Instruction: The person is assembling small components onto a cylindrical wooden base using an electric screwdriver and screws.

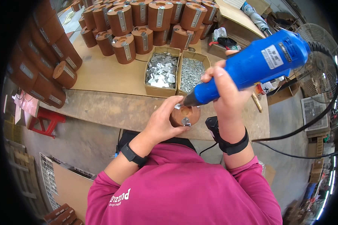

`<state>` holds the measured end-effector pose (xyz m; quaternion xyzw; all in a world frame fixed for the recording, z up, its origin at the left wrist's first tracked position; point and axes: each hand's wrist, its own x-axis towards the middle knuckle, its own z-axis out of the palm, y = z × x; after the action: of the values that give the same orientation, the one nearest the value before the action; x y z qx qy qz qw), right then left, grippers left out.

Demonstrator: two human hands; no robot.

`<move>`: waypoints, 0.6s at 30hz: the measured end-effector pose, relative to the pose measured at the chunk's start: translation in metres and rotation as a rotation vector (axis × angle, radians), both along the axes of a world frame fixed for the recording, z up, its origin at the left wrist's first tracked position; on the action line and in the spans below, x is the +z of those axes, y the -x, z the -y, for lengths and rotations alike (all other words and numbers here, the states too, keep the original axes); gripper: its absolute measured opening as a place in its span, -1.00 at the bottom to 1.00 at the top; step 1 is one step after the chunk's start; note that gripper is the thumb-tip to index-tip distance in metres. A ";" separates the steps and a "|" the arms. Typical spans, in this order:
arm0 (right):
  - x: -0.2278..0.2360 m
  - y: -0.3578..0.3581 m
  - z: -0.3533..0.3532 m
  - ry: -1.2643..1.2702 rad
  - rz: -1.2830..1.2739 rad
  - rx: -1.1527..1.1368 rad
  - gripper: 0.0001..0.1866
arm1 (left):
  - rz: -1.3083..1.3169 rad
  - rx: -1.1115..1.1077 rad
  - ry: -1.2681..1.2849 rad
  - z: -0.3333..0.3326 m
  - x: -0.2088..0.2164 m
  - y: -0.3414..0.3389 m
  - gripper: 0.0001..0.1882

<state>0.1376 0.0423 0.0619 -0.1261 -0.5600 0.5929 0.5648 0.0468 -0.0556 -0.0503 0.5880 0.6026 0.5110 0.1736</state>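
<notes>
My right hand point(229, 88) is wrapped round a blue electric screwdriver point(251, 62), tilted with its dark nose down to the left. That nose meets the top of a round brown wooden block point(193, 114) near its far-left rim, hiding the bit and any screw under it. A small metal plate point(186, 121) sits on the near side of the block's top. Steadying the block from the left is my left hand point(163, 120), thumb at the near side and fingers at the far side.
Behind the block stand a cardboard box of metal plates point(161, 69) and a box of screws point(192, 73). Stacked brown cylinders with metal strips point(120, 20) fill the back and left of the table point(105, 108). A black cable point(308, 129) loops at right, near a fan point(319, 62).
</notes>
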 end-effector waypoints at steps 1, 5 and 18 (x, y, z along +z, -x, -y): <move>0.002 -0.006 -0.002 0.056 -0.016 0.006 -0.62 | -0.002 -0.003 0.004 0.000 0.000 0.000 -0.24; 0.000 -0.039 -0.026 0.099 -0.192 -0.078 -0.64 | -0.027 0.047 0.007 0.003 0.009 -0.005 -0.23; -0.099 -0.110 -0.058 0.648 -0.121 -0.390 -0.78 | -0.574 0.130 -0.129 0.010 0.022 -0.020 -0.65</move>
<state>0.2474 0.1005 -0.0368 -0.3671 -0.2748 0.6267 0.6301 0.0671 -0.0660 -0.0281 0.6785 0.6296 0.3709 -0.0746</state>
